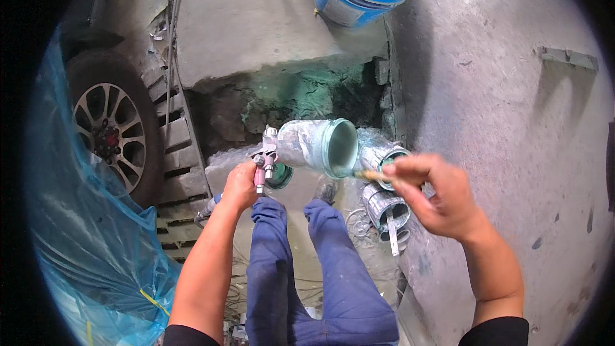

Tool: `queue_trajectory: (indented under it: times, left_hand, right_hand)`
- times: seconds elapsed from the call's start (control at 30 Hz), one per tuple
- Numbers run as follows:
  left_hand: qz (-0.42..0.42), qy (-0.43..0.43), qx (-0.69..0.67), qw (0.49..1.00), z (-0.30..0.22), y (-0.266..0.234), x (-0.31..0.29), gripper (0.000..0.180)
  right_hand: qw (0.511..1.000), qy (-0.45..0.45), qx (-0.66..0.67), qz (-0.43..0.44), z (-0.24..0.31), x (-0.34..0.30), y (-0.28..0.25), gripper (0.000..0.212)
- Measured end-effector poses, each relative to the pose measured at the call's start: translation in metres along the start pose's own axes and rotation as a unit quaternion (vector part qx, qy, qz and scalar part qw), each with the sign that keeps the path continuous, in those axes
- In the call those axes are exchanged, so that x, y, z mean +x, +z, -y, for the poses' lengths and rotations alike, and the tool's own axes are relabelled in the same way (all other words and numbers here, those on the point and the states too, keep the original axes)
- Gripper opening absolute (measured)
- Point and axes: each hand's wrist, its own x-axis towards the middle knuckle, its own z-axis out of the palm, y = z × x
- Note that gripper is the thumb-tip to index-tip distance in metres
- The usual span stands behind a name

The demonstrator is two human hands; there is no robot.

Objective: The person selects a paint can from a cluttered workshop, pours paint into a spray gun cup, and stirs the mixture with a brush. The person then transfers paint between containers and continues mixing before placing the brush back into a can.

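Observation:
My left hand [241, 184] is closed around a paint spray gun [268, 147] with a pinkish handle. Attached to the gun, or right against it, a paint-smeared cup [304, 143] lies tipped sideways, its open mouth facing right and coated pale green inside. Pinched in my right hand [439, 195] is a slim brush [370, 175] with a yellowish handle; its tip meets the lower rim of the cup. The right hand is slightly blurred. Below the cup, a round container with dark green inside [280, 176] is partly hidden.
Right of my feet stand paint-crusted cans [379, 197], one with a pale stir stick [392, 234]. Beyond lies a broken pit [301, 93] splashed green, then a blue drum [355, 3]. A car wheel [114, 134] and blue plastic sheeting [83, 218] are at left, with hoses [172, 38].

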Motion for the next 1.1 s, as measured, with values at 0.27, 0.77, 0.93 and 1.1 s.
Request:
queue_trajectory:
  times: [0.27,0.77,0.93,1.1]
  left_hand:
    - [-0.071,0.079,-0.017,0.994,-0.001,0.004,0.001,0.021]
    - [-0.051,0.054,-0.066,0.995,0.002,0.008,0.001,0.019]
    - [-0.070,0.043,-0.034,0.996,0.014,0.013,-0.001,0.017]
    - [-0.072,0.080,-0.034,0.994,0.003,0.007,0.000,0.017]
  right_hand:
    - [0.999,0.032,-0.016,0.011,0.000,-0.009,0.008,0.022]
    - [0.972,-0.172,-0.144,-0.071,-0.042,0.040,0.069,0.021]
    - [0.998,0.044,0.019,-0.051,-0.032,0.034,0.086,0.020]
    - [0.880,0.255,0.361,-0.174,-0.007,0.021,0.020,0.018]
